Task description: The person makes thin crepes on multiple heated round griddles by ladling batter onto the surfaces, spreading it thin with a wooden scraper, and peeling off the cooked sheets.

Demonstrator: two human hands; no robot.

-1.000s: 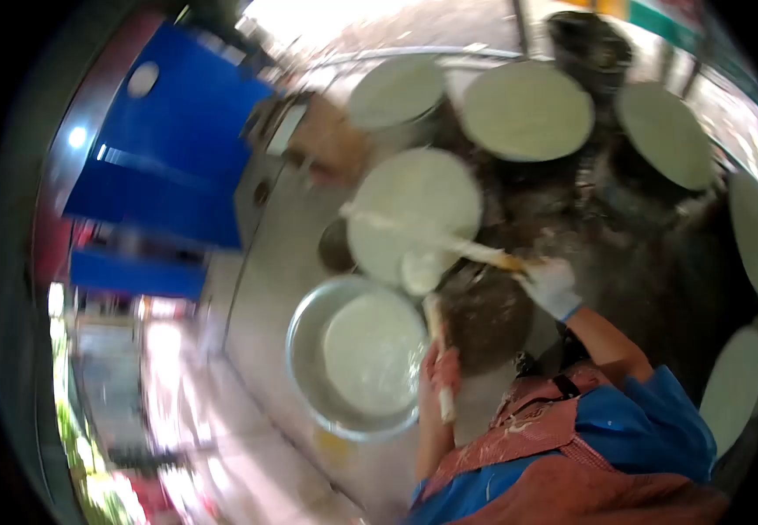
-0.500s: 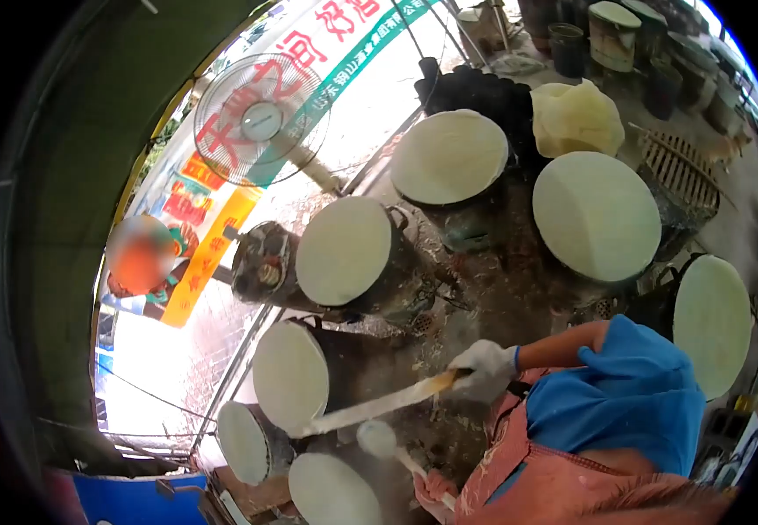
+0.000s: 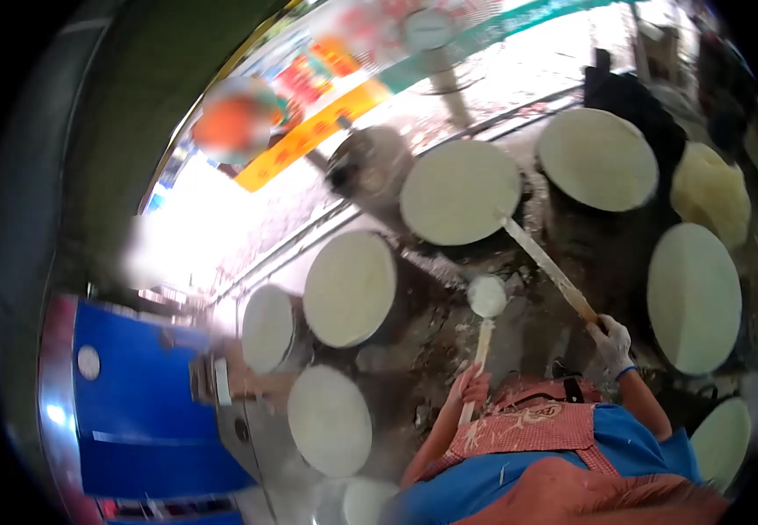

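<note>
My left hand (image 3: 473,387) is closed around the wooden handle of a ladle (image 3: 487,297). The round ladle head points away from me and looks coated in pale batter. My right hand (image 3: 611,343), in a whitish glove, grips a long flat spatula (image 3: 543,260) by its handle. The spatula's far tip lies at the near right edge of a round griddle (image 3: 460,192) covered with a pale layer. To the left is another pale-covered griddle (image 3: 350,289), and further right stands a third (image 3: 597,159).
More pale-topped griddles stand around me, including one on the right (image 3: 694,299) and one near left (image 3: 330,421). A yellowish pile of thin sheets (image 3: 709,194) sits at the right. At left is a blue panel (image 3: 156,394); a fan (image 3: 429,31) stands at the back.
My view has turned, so the griddles appear shifted. The spatula's tip has gone from the left griddle to the one further right. The ladle now points straight away from me.
</note>
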